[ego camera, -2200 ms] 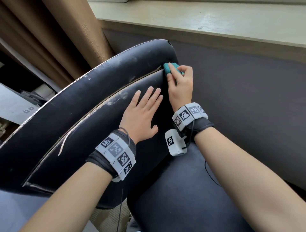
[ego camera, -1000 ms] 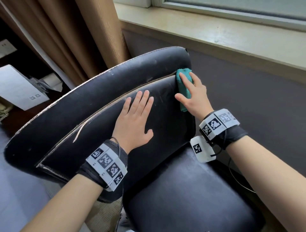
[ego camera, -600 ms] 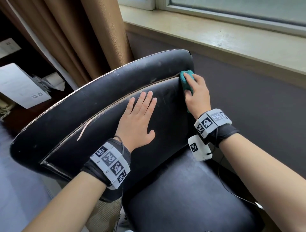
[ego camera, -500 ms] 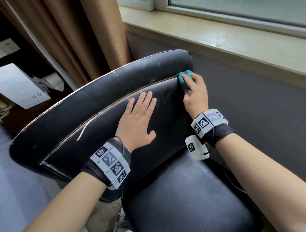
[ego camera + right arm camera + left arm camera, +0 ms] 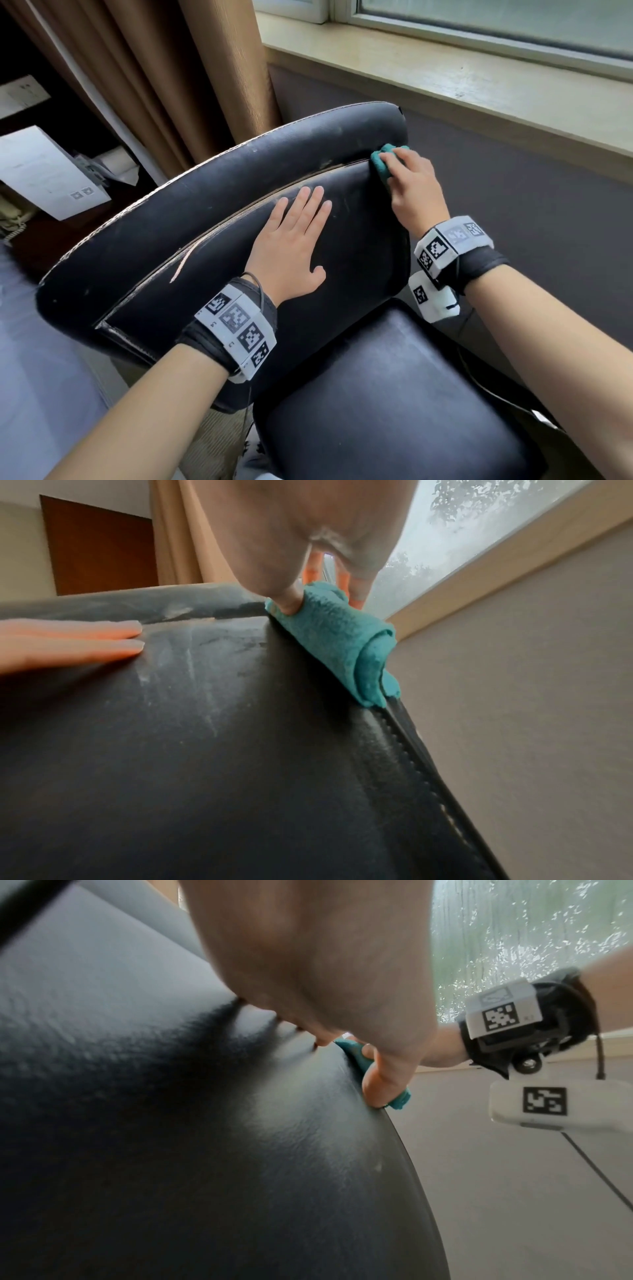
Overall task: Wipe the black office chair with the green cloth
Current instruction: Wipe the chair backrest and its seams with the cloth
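On the backrest (image 5: 359,219), left hand (image 5: 291,246) flat, fingers straight.

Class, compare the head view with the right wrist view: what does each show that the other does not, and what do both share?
Head view only: the seat, both wristbands, the papers at left, and the back of the right hand.

Right wrist view only: the cloth's rolled end along the stitched side edge, and a brown door.

Both: the left hand flat on the chair back, the cloth at its top corner, the curtain, the window.
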A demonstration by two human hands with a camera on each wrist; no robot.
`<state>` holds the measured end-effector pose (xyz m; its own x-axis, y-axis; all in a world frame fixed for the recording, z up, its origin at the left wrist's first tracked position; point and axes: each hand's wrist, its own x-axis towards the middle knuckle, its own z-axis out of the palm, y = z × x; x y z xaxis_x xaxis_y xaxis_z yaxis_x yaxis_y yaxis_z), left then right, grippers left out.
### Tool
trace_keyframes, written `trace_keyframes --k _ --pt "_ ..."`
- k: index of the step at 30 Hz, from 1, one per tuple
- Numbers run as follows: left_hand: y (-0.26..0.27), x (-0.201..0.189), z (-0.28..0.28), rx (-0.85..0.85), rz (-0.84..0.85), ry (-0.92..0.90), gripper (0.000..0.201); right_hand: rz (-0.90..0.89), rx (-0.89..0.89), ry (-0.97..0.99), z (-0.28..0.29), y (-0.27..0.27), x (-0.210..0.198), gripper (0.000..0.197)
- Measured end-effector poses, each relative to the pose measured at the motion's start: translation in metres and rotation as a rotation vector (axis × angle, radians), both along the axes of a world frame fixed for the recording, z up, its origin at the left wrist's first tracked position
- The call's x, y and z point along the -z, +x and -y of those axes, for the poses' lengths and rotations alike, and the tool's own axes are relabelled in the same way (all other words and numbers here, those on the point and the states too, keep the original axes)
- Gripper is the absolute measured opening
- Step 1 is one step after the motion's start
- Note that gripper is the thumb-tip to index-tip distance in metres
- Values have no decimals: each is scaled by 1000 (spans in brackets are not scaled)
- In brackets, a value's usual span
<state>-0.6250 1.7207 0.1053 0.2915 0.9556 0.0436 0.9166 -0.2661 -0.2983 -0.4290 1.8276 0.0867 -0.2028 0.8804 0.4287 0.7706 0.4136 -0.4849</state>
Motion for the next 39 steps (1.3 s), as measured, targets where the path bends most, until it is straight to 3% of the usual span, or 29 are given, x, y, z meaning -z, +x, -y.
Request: trace_keyframes --k 6,13,27,30,33,39 --pt "3 2 0 -22 5 5 90 -115 -10 -83 6 -4 3 43" --pt "3 2 0 -24 9 -11 92 -183 11 -37 20 -27 8 47" --pt "3 -3 2 -13 22 -26 89 -91 255 -50 5 -21 1 49" --pt "3 -2 3 -8 37 -19 88 -284 349 -126 -7 -1 2 43" --pt "4 -1 2 -14 42 -18 88 -386 299 -77 -9 4 1 40" --pt "2 -2 1 -21 28 -22 89 -137 195 -56 -10 -7 1 49"
